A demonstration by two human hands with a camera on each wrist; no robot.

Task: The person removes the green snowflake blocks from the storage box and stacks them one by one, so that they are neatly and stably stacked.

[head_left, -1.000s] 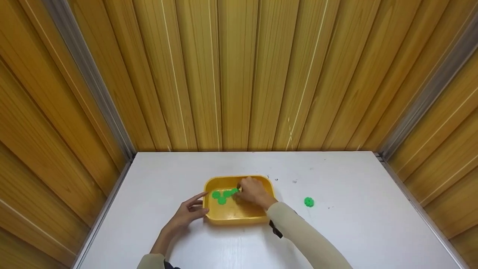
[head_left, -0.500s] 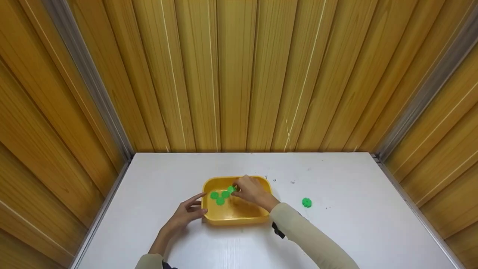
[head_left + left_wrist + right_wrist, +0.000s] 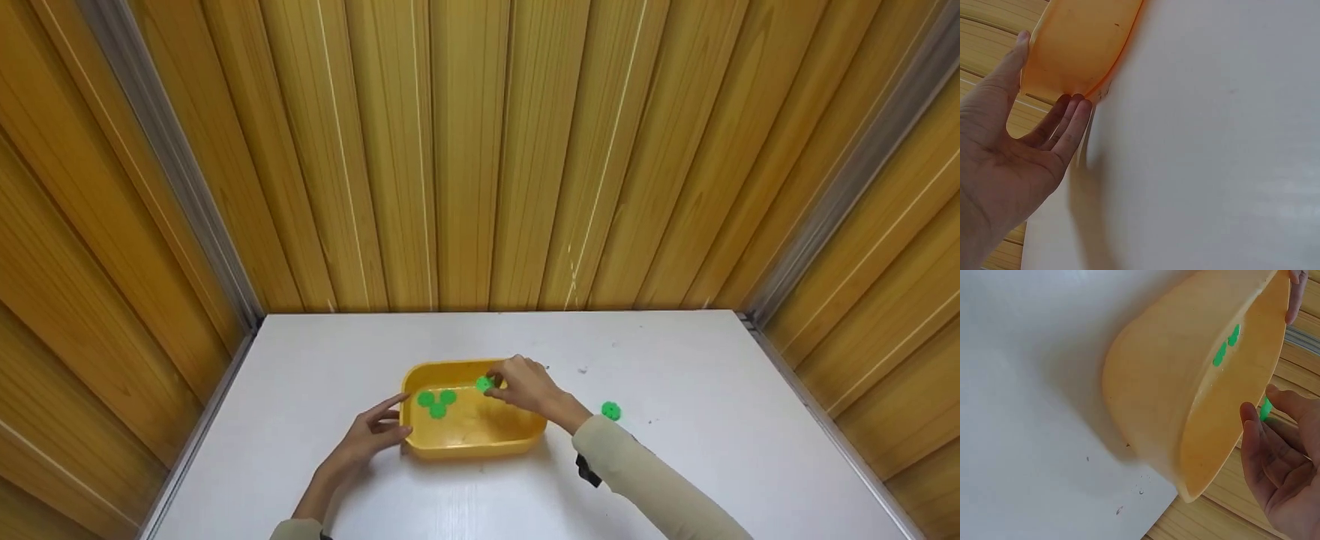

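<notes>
In the head view my right hand (image 3: 529, 384) pinches a green scalloped disc (image 3: 484, 384) between thumb and fingertips, above the right half of a yellow plastic tray (image 3: 472, 450). The right wrist view shows that disc (image 3: 1265, 408) edge-on at the fingertips, higher than the tray's floor. My left hand (image 3: 369, 437) lies at the tray's left end, fingers extended and spread, tips touching its wall. In the left wrist view the left hand's (image 3: 1027, 146) fingertips meet the tray's lower edge. Three more green discs (image 3: 438, 410) lie together in the tray's left part.
Another green disc (image 3: 611, 411) lies on the white table (image 3: 712, 450) to the right of the tray. Small dark specks mark the tabletop. Wood-patterned panels (image 3: 472, 150) with grey metal corner posts (image 3: 187, 172) surround the table on the far side, left and right.
My right hand has lifted a disc away from the group in the tray, moving it up and to the right. Three discs stay behind. My left hand keeps its place at the tray.
</notes>
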